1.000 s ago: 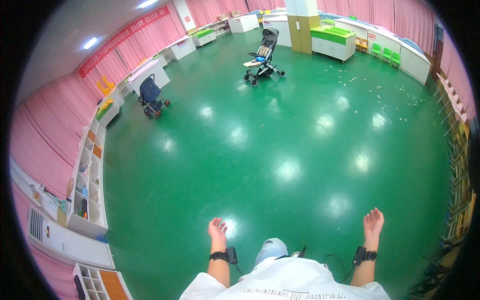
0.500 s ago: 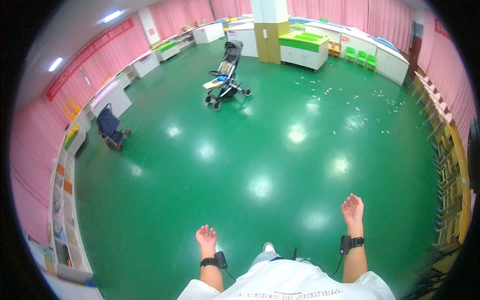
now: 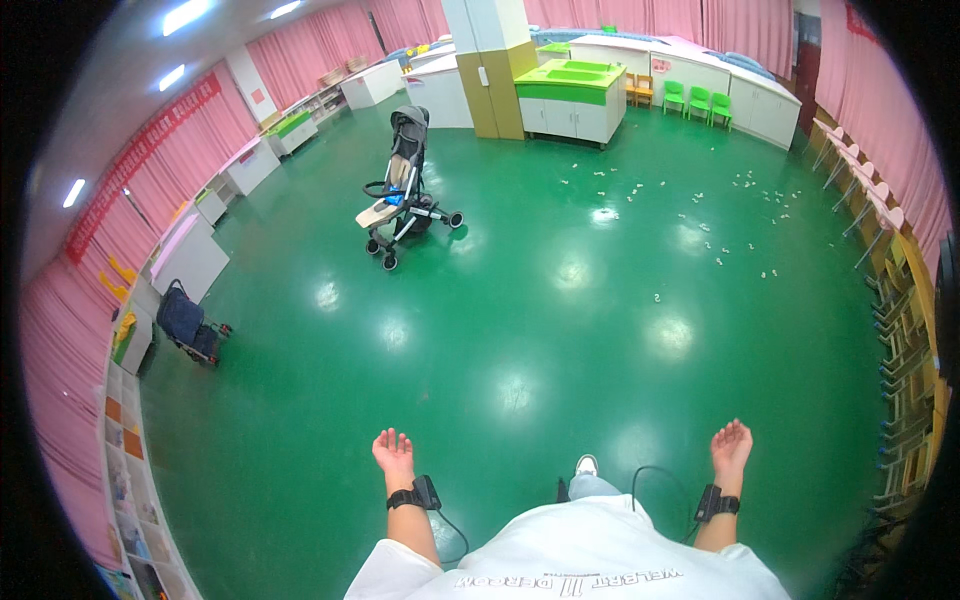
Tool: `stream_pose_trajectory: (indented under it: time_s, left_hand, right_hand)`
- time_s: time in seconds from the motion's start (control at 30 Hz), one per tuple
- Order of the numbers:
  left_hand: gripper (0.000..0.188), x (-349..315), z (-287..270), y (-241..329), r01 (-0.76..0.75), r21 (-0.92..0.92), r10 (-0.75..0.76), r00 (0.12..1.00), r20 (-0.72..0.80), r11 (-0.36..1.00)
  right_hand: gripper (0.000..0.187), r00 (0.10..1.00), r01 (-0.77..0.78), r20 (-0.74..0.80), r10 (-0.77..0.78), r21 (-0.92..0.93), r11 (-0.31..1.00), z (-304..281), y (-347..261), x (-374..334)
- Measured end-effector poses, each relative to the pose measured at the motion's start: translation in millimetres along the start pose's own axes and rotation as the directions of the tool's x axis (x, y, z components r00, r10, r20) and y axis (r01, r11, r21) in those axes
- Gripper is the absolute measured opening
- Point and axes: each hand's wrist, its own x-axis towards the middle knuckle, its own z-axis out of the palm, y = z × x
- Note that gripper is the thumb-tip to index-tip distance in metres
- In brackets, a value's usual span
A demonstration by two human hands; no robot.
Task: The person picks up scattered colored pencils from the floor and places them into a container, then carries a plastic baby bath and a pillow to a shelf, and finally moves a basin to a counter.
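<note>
My left hand [image 3: 394, 455] is held out over the green floor [image 3: 480, 340] with its palm up, open, nothing in it. Out to the right, my right hand [image 3: 732, 447] is also empty, its fingers loosely bent. Each wrist wears a black strap with a small box and a cable. Neither hand touches anything. The nearest large thing ahead is a grey and black stroller [image 3: 408, 150] with a beige seat and a blue item on it. A folded-looking dark blue stroller [image 3: 186, 318] stands farther left.
Small white pieces [image 3: 707, 227] lie scattered on the floor ahead right. Behind them are a green-topped cabinet [image 3: 565, 105], a square pillar [image 3: 490, 75] and small green chairs [image 3: 697, 101]. Shelves [image 3: 130, 470] run along the left; stacked wooden chairs [image 3: 908, 350] line the right.
I have stepped forward; both strollers and the cabinets appear nearer, and a different shoe shows. The view has swung slightly right. Both hands stay empty and have shifted a little.
</note>
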Motion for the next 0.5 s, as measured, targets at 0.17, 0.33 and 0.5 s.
stream_pose_trajectory:
  time_s: [0.17, 0.33, 0.5]
  left_hand:
    - [0.020, 58.2, 80.2, 21.7, -0.140, -0.005, 0.140, 0.990, -0.032, 0.990]
    - [0.026, 129.0, 108.9, 45.1, -0.261, 0.038, 0.264, 0.949, -0.173, 0.964]
    - [0.028, 214.9, 105.3, 55.8, -0.311, 0.192, 0.365, 0.820, -0.441, 0.931]
  right_hand:
    - [0.017, 0.988, 0.103, 0.129, -0.085, -0.134, 0.986, 142.3, -28.0, 105.4]
    - [0.017, 0.976, 0.146, 0.189, -0.111, -0.181, 0.973, 270.4, -29.7, 196.1]
    - [0.018, 0.982, 0.158, 0.139, -0.126, -0.248, 0.956, 356.7, -1.7, 274.7]
